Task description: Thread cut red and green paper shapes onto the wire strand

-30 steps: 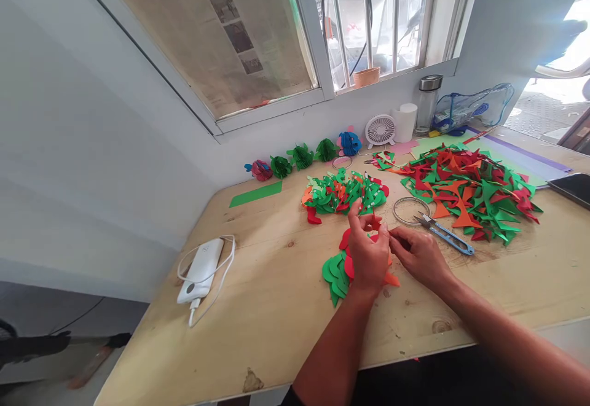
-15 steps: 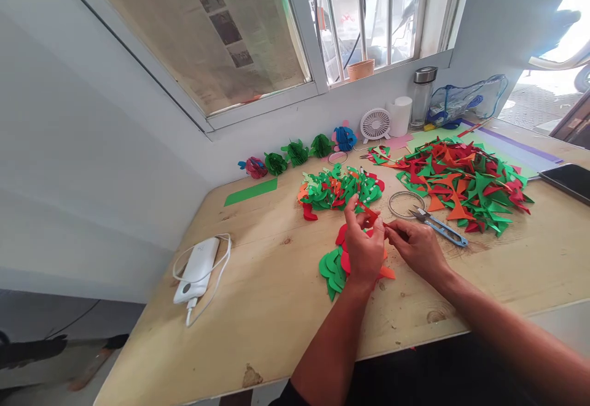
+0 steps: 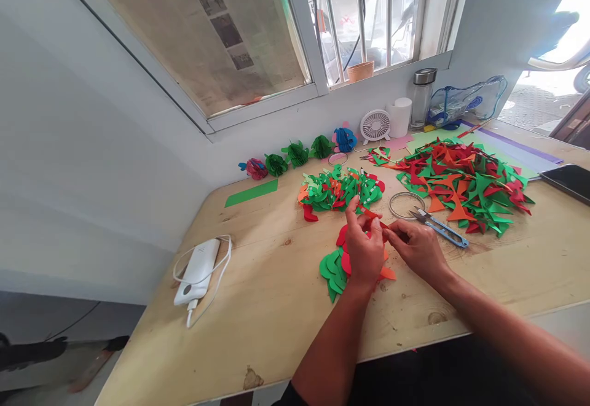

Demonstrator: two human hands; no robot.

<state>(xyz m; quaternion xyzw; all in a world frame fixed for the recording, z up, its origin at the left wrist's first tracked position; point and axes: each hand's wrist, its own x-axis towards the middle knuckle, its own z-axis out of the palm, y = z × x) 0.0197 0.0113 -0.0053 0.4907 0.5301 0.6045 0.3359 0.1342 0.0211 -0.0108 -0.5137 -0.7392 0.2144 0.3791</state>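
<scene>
Counting two hands (image 3: 366, 249), five paper figures (image 3: 297, 153): three green, one pink, one blue; two rings (image 3: 391, 204), one snips (image 3: 442, 229), one fan (image 3: 375, 126), one bottle (image 3: 421, 99), one phone (image 3: 569, 182)!

at centre right of the frame, the left hand (image 3: 365, 249) and right hand (image 3: 417, 247) hold a red piece (image 3: 369, 213) between them. under the left hand lie green cutouts (image 3: 332, 271). right of it sit a ring (image 3: 406, 206), snips (image 3: 441, 228) and a scrap pile (image 3: 470, 182). a power bank (image 3: 197, 271) lies at lower left.

No text is readable, even on the white power bank (image 3: 199, 271).
</scene>
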